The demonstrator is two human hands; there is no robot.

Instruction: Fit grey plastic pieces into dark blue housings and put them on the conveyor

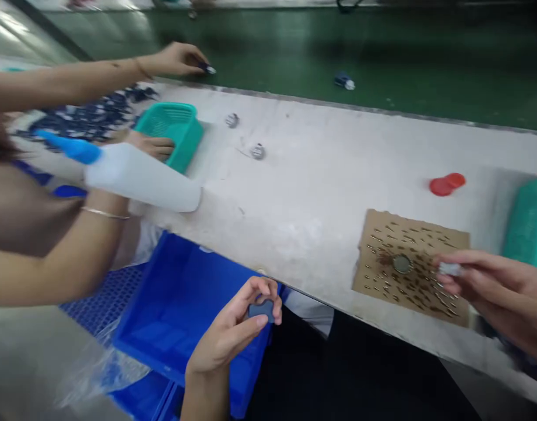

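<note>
My left hand [233, 330], in front of the table edge and over a blue bin, has its fingers closed around a dark blue-grey rounded piece [263, 311]. At the right, my right hand [496, 283] pinches a small light-grey part [450, 269] between thumb and fingers. Blur hides its exact kind. Beneath and beside that hand lies a brown cardboard sheet [368, 269] dotted with many small, thin metal pieces. A round, greyish disc or shallow cap [402, 264] sits among them, near a reddish-brown stain.
A red plastic piece [446, 184] lies behind the cardboard, and a green basket [529, 219] stands far right. Left are a co-worker's arms [84, 82], a white bottle [145, 178] and a green basket [191, 137]. A dark part [343, 80] rests on the green belt [272, 64]. Below is the blue bin [163, 327].
</note>
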